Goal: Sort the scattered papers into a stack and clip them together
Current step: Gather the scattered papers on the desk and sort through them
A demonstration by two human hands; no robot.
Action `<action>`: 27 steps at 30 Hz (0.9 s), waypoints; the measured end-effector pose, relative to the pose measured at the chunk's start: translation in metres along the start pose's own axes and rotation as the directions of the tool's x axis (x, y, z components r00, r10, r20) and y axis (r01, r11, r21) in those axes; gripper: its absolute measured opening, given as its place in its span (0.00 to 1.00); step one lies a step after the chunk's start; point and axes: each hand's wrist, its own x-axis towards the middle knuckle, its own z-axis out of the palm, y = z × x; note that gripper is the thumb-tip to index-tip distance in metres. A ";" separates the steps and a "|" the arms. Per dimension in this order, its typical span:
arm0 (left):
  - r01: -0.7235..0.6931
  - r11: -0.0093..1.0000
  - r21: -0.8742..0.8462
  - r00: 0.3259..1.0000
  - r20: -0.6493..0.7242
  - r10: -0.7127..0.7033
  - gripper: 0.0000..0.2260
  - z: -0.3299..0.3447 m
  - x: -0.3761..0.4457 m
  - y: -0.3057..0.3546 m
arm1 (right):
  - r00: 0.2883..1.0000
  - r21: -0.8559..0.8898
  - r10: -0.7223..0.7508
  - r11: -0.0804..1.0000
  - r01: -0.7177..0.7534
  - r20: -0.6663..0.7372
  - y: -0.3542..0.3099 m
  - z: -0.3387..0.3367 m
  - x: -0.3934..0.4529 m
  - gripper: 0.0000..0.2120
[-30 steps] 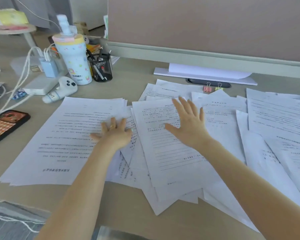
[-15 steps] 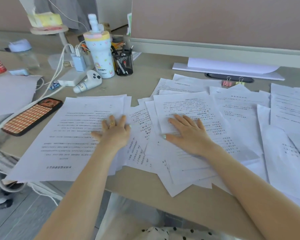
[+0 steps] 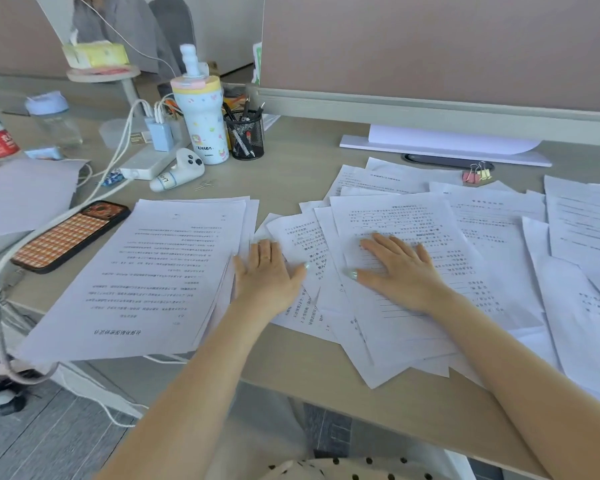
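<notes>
since the earlier frames both hands have slid toward the near edge of the desk (image 3: 309,157), and the right hand (image 3: 400,271) has dragged its top sheet (image 3: 395,271) back with it, so the loose pile sits closer to the left hand (image 3: 267,271) and the view takes in more of the desk's left end.

largest to smallest: the desk carries a neat stack (image 3: 146,275) near its front left corner, overhanging the near edge a little, printed text upside down to the viewer. scattered papers (image 3: 499,244) cover the right half, overlapping at odd angles out to the right edge. a monitor base (image 3: 444,147) stands at the far edge. a phone (image 3: 71,235) in an orange check case lies just left of the stack. a white bottle (image 3: 201,123) stands at the far left, a mesh pen cup (image 3: 245,135) touching its right side and a white controller (image 3: 179,174) in front of it. small binder clips (image 3: 477,174), pink and yellow, lie in front of the monitor base, just beyond the scattered papers.

left hand lies flat, fingers straight and close together, on loose sheets just beside the stack's right edge. right hand lies flat, fingers spread, pressing down on the top sheet.
</notes>
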 end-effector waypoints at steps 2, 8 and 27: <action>-0.011 1.000 -0.013 1.000 0.002 0.011 0.32 -0.001 0.005 0.002 | 0.990 0.033 0.058 0.998 -0.054 -0.130 0.005 -0.002 0.001 0.32; -0.030 0.984 -0.177 0.998 0.052 0.040 0.30 -0.008 0.021 0.014 | 0.908 -0.095 0.397 0.907 -0.410 -0.132 0.041 -0.017 0.007 0.34; 0.026 0.994 -0.107 0.995 0.099 -0.015 0.24 -0.059 0.104 0.027 | 0.879 0.046 0.440 0.897 -0.440 -0.185 0.065 -0.021 0.008 0.30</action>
